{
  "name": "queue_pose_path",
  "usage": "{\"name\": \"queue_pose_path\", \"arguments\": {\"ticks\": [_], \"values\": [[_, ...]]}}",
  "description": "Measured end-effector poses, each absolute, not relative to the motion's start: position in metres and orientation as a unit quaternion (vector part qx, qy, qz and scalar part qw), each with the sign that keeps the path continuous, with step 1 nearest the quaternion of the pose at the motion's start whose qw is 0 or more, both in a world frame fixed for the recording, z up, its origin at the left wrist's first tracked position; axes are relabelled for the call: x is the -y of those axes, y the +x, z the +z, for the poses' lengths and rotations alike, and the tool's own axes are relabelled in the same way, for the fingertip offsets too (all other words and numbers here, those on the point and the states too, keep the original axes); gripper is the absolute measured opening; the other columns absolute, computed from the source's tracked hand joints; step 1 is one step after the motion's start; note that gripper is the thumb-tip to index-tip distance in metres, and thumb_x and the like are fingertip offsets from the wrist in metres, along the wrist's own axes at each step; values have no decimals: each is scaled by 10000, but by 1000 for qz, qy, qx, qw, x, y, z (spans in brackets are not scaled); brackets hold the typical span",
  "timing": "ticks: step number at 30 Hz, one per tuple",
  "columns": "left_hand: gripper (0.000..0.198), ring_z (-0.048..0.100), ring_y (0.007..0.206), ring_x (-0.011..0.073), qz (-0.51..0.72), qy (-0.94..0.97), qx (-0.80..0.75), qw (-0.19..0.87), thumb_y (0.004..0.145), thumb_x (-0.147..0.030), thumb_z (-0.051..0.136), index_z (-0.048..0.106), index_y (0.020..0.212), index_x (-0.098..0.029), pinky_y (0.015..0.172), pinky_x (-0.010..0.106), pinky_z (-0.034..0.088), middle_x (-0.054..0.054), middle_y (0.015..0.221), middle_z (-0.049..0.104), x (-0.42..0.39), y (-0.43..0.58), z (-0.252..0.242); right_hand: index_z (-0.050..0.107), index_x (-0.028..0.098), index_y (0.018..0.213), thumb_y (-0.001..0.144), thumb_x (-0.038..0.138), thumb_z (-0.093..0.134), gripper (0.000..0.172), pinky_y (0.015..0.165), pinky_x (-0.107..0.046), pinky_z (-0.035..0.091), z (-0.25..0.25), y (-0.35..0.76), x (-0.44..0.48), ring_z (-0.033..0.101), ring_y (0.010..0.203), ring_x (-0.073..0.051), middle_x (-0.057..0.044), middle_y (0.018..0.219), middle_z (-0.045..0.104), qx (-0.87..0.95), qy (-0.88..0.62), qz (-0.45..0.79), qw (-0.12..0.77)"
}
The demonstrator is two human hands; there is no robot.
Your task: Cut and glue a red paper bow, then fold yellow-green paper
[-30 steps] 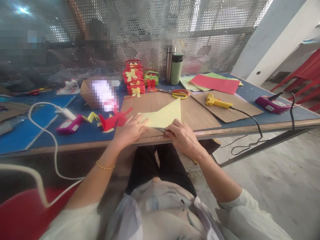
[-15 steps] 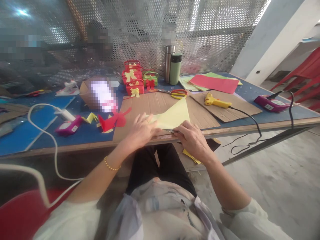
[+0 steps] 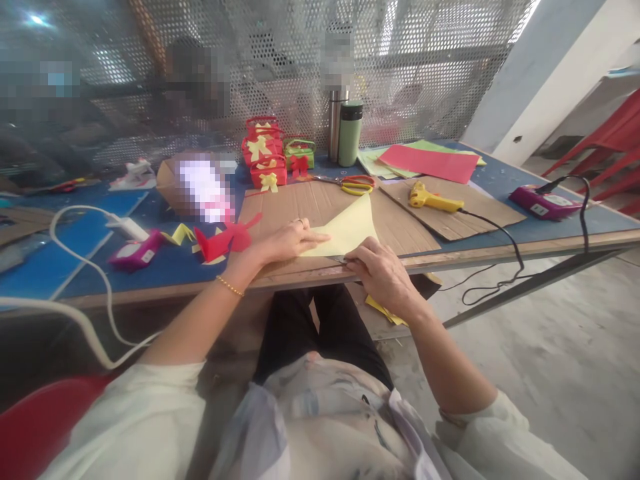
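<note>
near the middle of the frame, a pale yellow paper (image 3: 353, 227) lies on cardboard (image 3: 287, 202), its lower edge running close to the front rim of the blue table (image 3: 550, 231). that rim passes under both wrists, with the person's lap below it. to the right, a stretch of cardboard parts the paper from the yellow glue gun (image 3: 436, 200); this is the wider side. at upper center the scissors (image 3: 345, 181) sit just beyond the paper's top tip, and at center left a red cutout (image 3: 239, 237) lies close to the left wrist, so room is tighter there.

the paper looks plain and smooth, with a long slanting edge that climbs to a point at upper right and a right edge that bends slightly. the left hand (image 3: 295, 240) lies on its left part, index finger stretched across it, gripping nothing. the right hand (image 3: 379, 270) pinches something small and thin at its lower right edge, too small to make out.
</note>
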State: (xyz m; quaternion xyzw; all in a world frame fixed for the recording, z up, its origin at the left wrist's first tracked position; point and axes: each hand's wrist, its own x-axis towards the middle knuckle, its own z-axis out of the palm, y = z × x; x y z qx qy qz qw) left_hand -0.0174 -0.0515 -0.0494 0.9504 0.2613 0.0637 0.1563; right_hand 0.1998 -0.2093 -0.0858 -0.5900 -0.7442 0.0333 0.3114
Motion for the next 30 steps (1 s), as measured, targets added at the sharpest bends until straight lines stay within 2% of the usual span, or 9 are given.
{"name": "queue_pose_path", "arguments": {"ticks": [14, 27, 30], "values": [[385, 462, 924, 209, 109, 958, -254, 74, 1062, -346, 481, 690, 1383, -377, 974, 385, 389, 34, 923, 429, 47, -17, -71, 733, 202, 975, 978, 175, 543, 192, 803, -354, 442, -87, 207, 211, 600, 900, -237, -81, 956, 622, 756, -557, 39, 341], [426, 457, 913, 201, 112, 960, -241, 83, 1091, -399, 387, 711, 1363, -352, 971, 367, 401, 35, 919, 436, 47, -18, -70, 730, 206, 980, 979, 162, 545, 190, 789, -353, 410, -89, 193, 208, 581, 872, -231, -83, 975, 629, 752, -574, 6, 323], [413, 457, 900, 198, 112, 961, -242, 72, 1089, -360, 401, 716, 1355, -357, 962, 366, 396, 35, 913, 439, 44, -19, -74, 732, 207, 975, 985, 166, 547, 189, 784, -347, 410, -88, 193, 210, 582, 870, -228, -84, 982, 632, 755, -573, 8, 318]]}}
